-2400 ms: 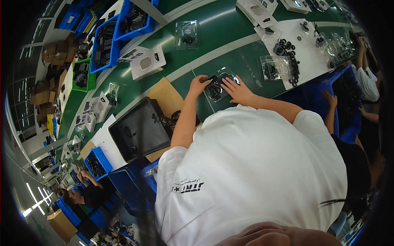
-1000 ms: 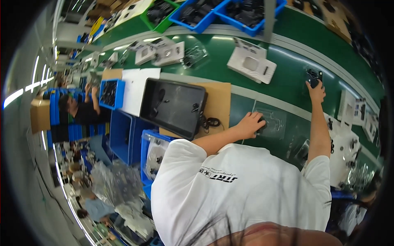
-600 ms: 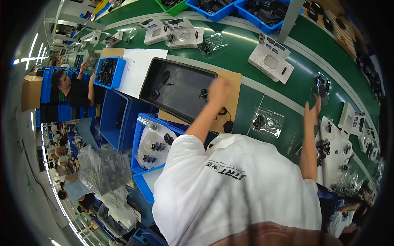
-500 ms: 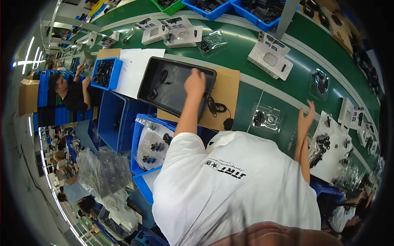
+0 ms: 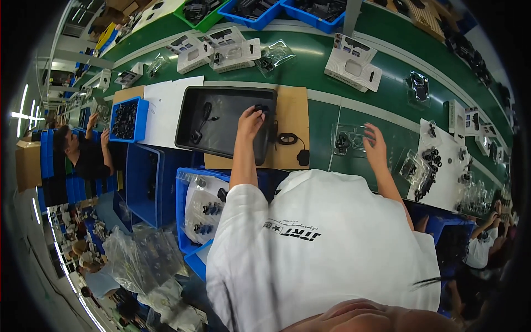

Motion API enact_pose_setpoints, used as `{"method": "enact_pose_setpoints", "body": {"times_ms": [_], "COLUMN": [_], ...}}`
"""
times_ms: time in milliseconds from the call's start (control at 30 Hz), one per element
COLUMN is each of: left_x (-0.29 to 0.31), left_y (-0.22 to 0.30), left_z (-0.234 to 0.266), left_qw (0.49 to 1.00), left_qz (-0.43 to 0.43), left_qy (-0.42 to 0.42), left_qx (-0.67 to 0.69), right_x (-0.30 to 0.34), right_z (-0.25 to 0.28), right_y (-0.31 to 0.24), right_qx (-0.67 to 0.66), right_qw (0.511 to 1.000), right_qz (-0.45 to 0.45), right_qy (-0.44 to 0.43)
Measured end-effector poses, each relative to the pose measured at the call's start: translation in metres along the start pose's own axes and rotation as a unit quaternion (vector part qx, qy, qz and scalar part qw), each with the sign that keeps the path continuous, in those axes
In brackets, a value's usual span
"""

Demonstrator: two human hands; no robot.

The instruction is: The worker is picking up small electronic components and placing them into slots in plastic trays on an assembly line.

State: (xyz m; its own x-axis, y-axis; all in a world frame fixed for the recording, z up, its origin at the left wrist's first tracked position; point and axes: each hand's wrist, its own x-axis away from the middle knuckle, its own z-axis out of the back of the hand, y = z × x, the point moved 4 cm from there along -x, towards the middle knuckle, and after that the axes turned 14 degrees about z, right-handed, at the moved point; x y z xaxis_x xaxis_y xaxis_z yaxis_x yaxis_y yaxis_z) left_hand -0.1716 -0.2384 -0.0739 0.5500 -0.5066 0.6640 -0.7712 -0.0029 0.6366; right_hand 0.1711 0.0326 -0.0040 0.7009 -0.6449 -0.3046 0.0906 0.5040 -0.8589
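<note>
My left hand (image 5: 250, 125) is raised over the right part of a black tray (image 5: 188, 91), its fingers closed on a small black part (image 5: 261, 109) whose kind I cannot make out. Inside that tray lies a black cable (image 5: 207, 112) with a small block at one end. On the cardboard sheet (image 5: 296, 105) to the right rests a coiled black cable (image 5: 287, 138). My right hand (image 5: 376, 147) has its fingers apart at the right edge of a clear plastic blister tray (image 5: 359, 152), which holds a black part (image 5: 342, 143); whether they touch is unclear.
Printed white boxes (image 5: 351, 63) and more clear blisters (image 5: 275, 57) stand along the green bench. A blue bin (image 5: 128, 119) of black parts is at left. Black rings (image 5: 430, 163) lie on a white sheet at right. A person (image 5: 86, 149) works at far left.
My left hand has pulled back a little and now shows a small black part. My right hand has moved left from the bench's right side to the blister tray. The whole view has shifted slightly.
</note>
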Motion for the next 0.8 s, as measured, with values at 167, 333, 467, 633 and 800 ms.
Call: {"method": "enact_pose_setpoints", "body": {"times_ms": [167,333,467,633,800], "left_x": [0.093,0.135,0.157,0.097,0.046], "left_y": [0.038,-0.001,-0.016,-0.009,-0.107], "left_z": [-0.092,-0.196,-0.243,-0.213,-0.202], "left_qw": [0.979,0.85,0.73,0.916,0.941], "left_qz": [-0.128,-0.267,-0.356,-0.195,0.158], "left_qy": [-0.066,-0.064,-0.161,-0.057,-0.167], "left_qx": [-0.144,-0.449,-0.56,-0.346,-0.249], "right_x": [-0.023,-0.038,-0.034,-0.035,-0.045], "right_z": [-0.036,-0.062,-0.052,-0.004,0.023], "right_y": [-0.063,-0.088,-0.049,-0.028,-0.05], "right_qx": [-0.289,-0.552,-0.628,-0.762,-0.885], "right_qw": [0.936,0.753,0.69,0.58,0.438], "right_qz": [-0.165,-0.334,-0.359,-0.285,-0.154], "right_qy": [-0.115,-0.131,-0.032,0.027,-0.026]}}
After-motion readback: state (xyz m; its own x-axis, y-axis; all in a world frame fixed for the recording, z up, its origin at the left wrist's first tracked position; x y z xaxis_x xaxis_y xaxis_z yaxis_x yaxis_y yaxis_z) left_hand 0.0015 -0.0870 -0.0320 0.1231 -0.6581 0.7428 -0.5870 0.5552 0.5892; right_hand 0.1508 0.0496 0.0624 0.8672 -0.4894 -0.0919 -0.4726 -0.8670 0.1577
